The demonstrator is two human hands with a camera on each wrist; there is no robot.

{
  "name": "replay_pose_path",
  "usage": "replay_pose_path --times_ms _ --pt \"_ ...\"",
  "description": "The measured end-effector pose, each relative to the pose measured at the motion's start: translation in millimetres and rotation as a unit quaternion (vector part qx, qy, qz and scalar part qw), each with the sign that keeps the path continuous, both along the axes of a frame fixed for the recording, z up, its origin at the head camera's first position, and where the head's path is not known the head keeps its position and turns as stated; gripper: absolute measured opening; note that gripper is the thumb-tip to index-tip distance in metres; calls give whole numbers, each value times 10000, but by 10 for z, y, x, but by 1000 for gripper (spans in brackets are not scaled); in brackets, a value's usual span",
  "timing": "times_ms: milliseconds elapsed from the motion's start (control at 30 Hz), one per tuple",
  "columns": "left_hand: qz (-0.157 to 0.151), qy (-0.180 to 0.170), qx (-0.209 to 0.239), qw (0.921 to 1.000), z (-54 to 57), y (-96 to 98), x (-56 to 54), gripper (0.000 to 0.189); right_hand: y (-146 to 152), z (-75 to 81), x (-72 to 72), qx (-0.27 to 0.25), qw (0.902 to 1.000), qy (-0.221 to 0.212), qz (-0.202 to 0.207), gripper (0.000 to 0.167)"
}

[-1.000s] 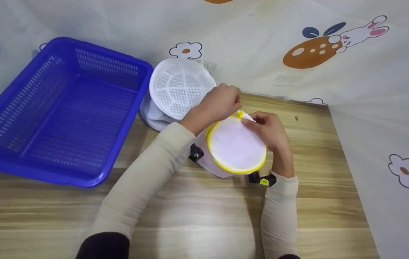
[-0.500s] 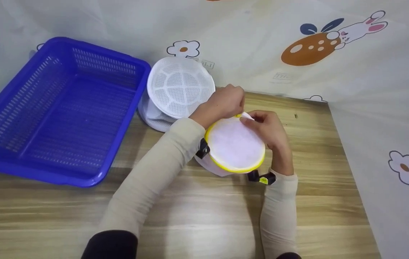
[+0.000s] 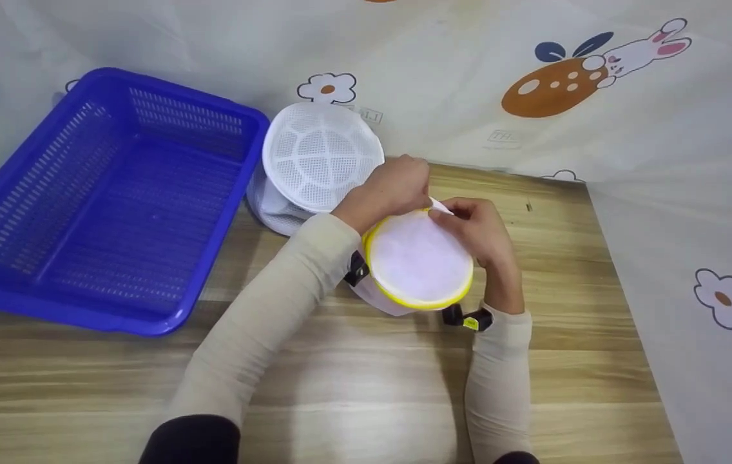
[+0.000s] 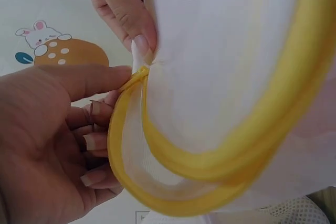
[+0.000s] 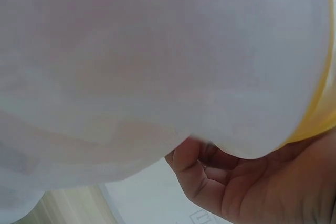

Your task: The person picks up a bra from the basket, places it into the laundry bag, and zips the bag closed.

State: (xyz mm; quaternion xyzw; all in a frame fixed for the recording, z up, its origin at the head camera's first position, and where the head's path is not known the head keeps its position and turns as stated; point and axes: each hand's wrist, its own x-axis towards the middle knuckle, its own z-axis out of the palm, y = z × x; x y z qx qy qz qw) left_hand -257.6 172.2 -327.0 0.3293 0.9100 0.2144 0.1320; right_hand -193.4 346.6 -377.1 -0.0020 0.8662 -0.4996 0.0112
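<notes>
A round white mesh laundry bag [image 3: 419, 258] with a yellow zipper around its rim is held up between both hands. My left hand [image 3: 398, 183] pinches the small yellow zipper pull [image 4: 139, 73] between thumb and fingers. In the left wrist view, two yellow zipper bands [image 4: 123, 129] spread apart below the pull, with white mesh between them. My right hand [image 3: 482, 229] grips the white fabric right beside the pull, thumb on the near side. The right wrist view is mostly filled by the bag's pale side, which hides part of my right hand's fingers [image 5: 202, 169].
A large blue plastic basket [image 3: 192, 270] stands at the left on the wooden table [image 3: 366, 386]. Beside it, other white mesh laundry bags [image 3: 323, 158] are stacked by my left forearm. A patterned sheet [image 3: 443, 77] covers the wall behind and at the right.
My left hand has come down over the yellow pull, visible a second ago, then shifted slightly left. My right hand has kept its grip on the fabric; the bag has barely moved.
</notes>
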Motion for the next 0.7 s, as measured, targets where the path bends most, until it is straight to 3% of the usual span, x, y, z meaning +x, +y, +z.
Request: replay_pose_path --times_ms 233,367,500,700 --pt "49 115 -304 9995 -17 1 6 22 1 -7 -6 32 9999 -35 -123 26" --pt "-123 273 -367 9989 -16 -26 9 23 -15 1 -6 53 9997 33 -241 26" --pt "-203 125 4 9997 -24 -62 1 21 -22 1 -7 -55 9994 72 -337 26" --pt "-27 -174 1046 9944 -59 -148 -35 38 10 -4 -3 -176 9987 -8 -486 30"
